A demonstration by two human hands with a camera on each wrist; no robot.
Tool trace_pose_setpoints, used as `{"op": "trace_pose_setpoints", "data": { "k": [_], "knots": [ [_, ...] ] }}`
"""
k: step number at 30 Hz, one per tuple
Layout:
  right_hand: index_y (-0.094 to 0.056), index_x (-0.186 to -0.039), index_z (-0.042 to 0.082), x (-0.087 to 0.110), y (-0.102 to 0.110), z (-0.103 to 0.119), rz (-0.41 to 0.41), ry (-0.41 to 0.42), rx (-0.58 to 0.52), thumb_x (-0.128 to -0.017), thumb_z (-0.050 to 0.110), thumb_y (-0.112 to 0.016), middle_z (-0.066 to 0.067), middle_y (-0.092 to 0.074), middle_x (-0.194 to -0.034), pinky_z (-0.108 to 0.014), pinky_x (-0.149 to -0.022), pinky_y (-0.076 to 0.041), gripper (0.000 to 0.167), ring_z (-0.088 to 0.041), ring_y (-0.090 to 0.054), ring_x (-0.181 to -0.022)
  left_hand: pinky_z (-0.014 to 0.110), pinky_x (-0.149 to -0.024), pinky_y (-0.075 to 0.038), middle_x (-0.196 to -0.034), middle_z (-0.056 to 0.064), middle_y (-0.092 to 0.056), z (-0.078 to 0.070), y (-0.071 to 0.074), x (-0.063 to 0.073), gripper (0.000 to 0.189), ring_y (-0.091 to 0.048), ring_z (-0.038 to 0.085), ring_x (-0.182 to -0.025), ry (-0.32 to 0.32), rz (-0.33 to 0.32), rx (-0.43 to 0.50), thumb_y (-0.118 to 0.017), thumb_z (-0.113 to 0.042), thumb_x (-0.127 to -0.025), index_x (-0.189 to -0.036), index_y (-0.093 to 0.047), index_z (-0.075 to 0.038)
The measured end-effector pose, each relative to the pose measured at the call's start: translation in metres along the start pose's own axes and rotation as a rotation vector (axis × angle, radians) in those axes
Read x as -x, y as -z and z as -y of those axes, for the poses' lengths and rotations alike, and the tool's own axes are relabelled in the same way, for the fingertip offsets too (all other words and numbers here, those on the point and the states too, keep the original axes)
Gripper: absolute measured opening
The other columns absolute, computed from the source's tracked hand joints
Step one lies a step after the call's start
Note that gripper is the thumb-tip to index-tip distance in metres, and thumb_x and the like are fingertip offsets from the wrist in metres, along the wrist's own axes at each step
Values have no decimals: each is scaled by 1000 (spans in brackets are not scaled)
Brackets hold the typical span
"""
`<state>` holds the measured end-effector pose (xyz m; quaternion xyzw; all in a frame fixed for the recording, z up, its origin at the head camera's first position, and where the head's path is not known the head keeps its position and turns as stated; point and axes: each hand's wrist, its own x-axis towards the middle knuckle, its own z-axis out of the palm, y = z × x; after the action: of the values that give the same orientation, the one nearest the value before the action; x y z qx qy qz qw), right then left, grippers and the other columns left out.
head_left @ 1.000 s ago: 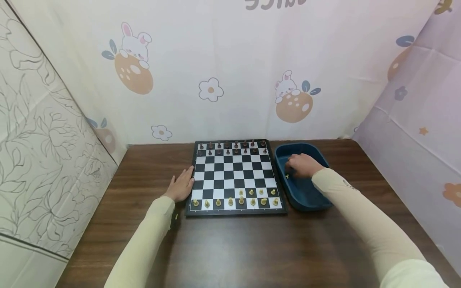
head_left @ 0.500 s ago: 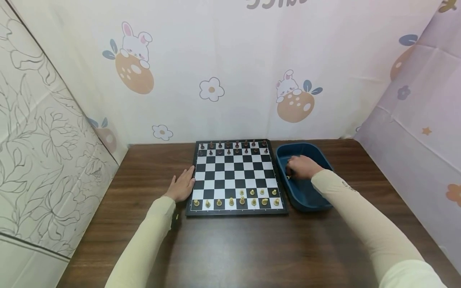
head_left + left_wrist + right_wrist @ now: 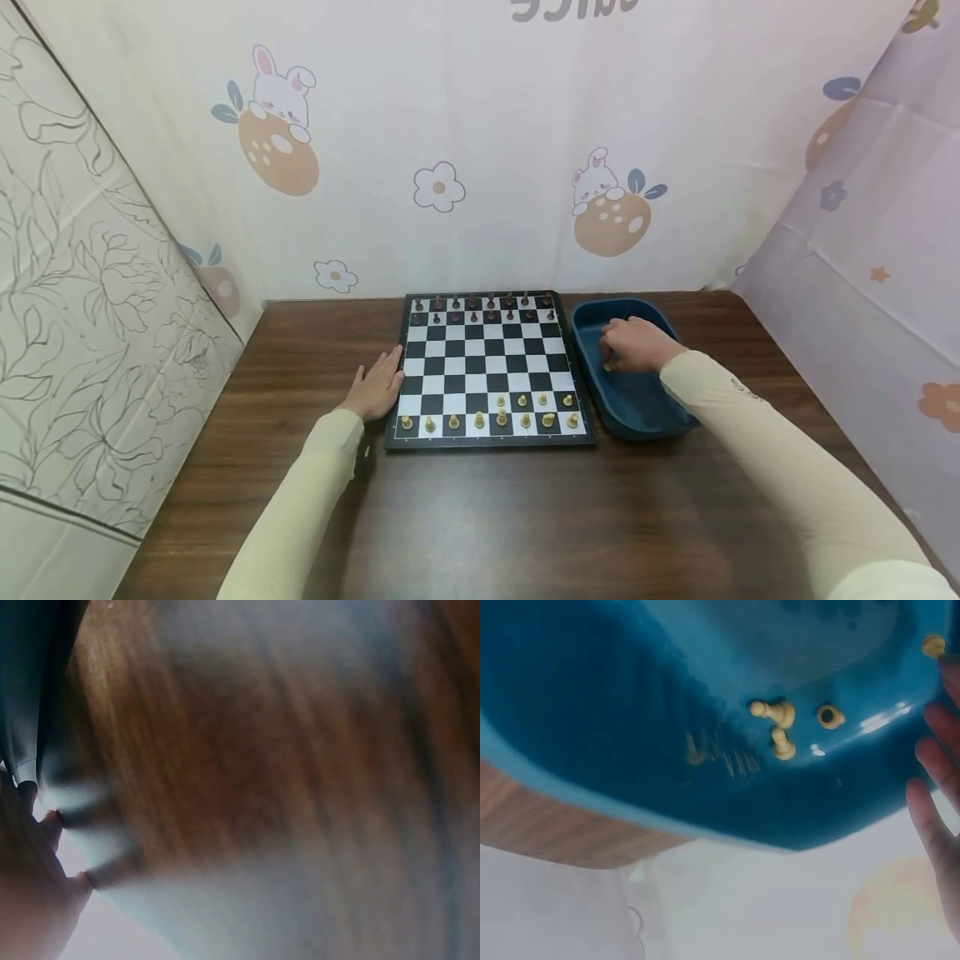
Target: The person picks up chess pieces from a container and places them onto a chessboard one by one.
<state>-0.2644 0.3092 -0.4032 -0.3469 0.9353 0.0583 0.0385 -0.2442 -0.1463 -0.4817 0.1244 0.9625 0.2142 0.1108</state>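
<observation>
In the head view, my left hand (image 3: 375,390) lies flat at the left edge of a magnetic-style chessboard (image 3: 476,364), fingers straight and touching its side. My right hand (image 3: 636,343) reaches down into a blue plastic bin (image 3: 637,412) right of the board. Its fingertips pinch a cream pawn (image 3: 933,646), seen at the right edge of the right wrist view. Three more cream chess pieces, among them a tipped pawn (image 3: 775,712), lie on the bin floor. On the board, cream pieces (image 3: 502,418) fill the near row, with several cream pawns (image 3: 522,401) ahead of its right half.
Dark red pieces (image 3: 473,317) stand in two rows at the board's far side. The brown wooden table (image 3: 480,517) backs onto a printed cloth wall (image 3: 495,225), with another printed panel on each side.
Inside the bin, my right hand has shifted slightly right, and the cream pawn at its fingertips has moved with it. My left hand stays at the board's edge.
</observation>
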Motion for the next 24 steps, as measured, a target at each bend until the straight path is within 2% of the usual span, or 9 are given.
{"op": "trace_pose_setpoints", "data": {
  "k": [4,8,16,24],
  "knots": [
    [-71,-74,16,1,8,2,-46,23,12,-70,16,-83,4,-59,-78,-35,-60,-44,12,-18,-53,-74,61,-111,-2,-158,12,-14,1,-1,1,56,-11,31,-144,3,-2,-2,-25,-28,-104,-154,-9,-7],
    [-71,-74,17,-1,18,7,-59,40,35,-71,18,-83,3,-59,-79,-34,-60,-43,12,-18,-53,-75,61,-111,-2,-158,12,-14,0,0,2,57,-11,31,-144,10,3,5,-26,-28,-104,-154,-8,-7],
    [-71,-72,17,-11,44,29,-60,54,74,-73,17,-81,4,-58,-79,-37,-64,-44,10,-19,-53,-77,61,-110,-2,-158,12,-14,1,-1,1,56,-11,31,-144,4,5,5,-26,-28,-104,-154,-8,-7],
    [-70,-71,19,-34,56,60,-16,117,123,-77,14,-75,5,-59,-80,-32,-62,-40,9,-16,-51,-76,60,-111,-1,-158,10,-13,3,-1,-1,57,-11,30,-144,9,3,-1,-25,-29,-104,-154,-7,-8]
  ]
}}
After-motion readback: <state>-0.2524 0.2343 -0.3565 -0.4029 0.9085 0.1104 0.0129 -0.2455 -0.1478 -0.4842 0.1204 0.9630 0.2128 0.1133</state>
